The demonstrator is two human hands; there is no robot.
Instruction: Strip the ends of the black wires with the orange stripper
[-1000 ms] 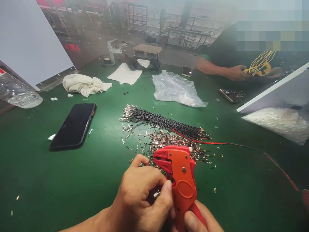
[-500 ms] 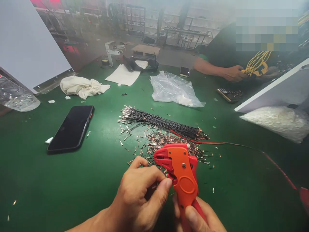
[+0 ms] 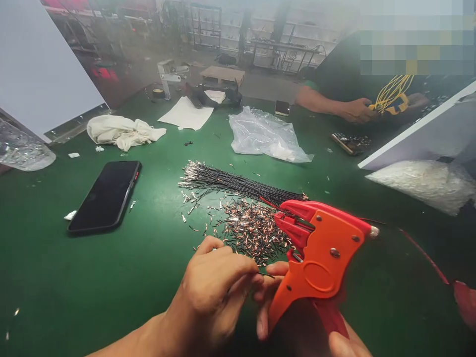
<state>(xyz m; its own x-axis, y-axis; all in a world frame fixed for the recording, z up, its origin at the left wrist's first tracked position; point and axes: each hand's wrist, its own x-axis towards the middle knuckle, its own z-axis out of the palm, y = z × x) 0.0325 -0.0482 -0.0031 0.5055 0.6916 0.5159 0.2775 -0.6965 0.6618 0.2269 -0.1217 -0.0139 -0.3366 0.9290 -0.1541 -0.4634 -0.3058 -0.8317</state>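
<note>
My left hand (image 3: 217,285) is closed, thumb and forefinger pinching a thin black wire (image 3: 267,274) whose short end sticks out to the right. In my right hand (image 3: 271,297) is an orange and red wire stripper (image 3: 322,258), its handles spread and its jaws apart, pointing left. The wire end lies just below the jaws, close to my right fingertips; whether they touch it I cannot tell. Beyond my hands is a heap of cut black and copper wire scraps (image 3: 256,230). A bundle of black wires (image 3: 238,181) with metal terminals at its left end lies behind the heap.
A phone (image 3: 106,196) lies at left, with a white cloth (image 3: 124,133) behind it. Farther back are paper (image 3: 186,114) and a clear plastic bag (image 3: 266,136). At right stand a white panel (image 3: 416,126) and a filled bag (image 3: 424,183). Across the table, a person's hand (image 3: 359,110) holds yellow wires.
The wire stripper has moved right and turned, its handles now wider apart. The wire end has come away from the tool's jaws. My left hand has stayed nearly in place.
</note>
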